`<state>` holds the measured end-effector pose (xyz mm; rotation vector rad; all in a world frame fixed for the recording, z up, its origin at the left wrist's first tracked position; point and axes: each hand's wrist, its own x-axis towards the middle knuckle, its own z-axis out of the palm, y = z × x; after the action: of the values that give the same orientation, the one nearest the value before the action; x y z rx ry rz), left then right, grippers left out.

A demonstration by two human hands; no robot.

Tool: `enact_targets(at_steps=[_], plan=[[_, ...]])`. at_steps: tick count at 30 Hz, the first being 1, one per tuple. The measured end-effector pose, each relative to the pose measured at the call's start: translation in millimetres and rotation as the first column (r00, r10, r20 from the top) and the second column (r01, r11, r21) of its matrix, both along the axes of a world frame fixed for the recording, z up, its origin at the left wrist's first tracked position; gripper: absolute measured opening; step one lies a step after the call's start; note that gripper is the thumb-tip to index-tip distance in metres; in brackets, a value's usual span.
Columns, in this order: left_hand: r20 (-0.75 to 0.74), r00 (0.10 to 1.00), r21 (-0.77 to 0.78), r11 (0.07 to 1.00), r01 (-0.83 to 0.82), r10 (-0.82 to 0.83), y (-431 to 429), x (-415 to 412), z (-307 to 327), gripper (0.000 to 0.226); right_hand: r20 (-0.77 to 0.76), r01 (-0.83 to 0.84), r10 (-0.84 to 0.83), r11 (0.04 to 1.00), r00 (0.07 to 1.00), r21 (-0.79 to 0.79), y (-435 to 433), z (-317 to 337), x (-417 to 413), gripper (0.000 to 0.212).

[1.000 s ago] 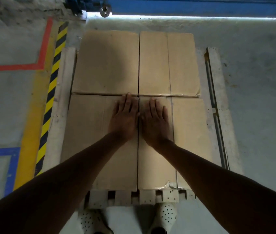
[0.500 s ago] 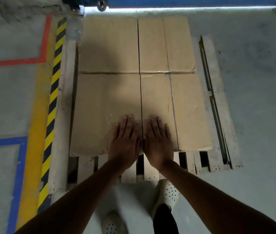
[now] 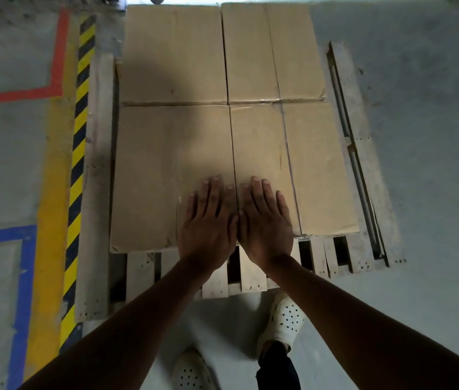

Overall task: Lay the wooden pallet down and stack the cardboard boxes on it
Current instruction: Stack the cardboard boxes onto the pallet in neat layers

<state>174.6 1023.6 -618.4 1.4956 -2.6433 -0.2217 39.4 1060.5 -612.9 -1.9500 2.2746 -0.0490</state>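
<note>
Now, going from the left, we see blue tape, a yellow band and a black-and-yellow hazard stripe on the concrete floor. Beside them our wooden pallet lies flat, carrying four cardboard boxes packed edge to edge in two rows. Our left hand rests palm down, its grip spread flat, on the near left box. Touching it, our right hand lies likewise flat and spread on the near right box. Both hands sit at the boxes' near edge.
</note>
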Motion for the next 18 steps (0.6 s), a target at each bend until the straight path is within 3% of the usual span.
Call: enact_targets(at_steps=[18], plan=[[-0.009,0.999,0.015,0.999,-0.048,0.048,-0.5,-2.5,-1.0,0.058,0.036,0.035,-0.033,0.998,0.999,-0.047,1.9,-5.7,1.7,0.059]])
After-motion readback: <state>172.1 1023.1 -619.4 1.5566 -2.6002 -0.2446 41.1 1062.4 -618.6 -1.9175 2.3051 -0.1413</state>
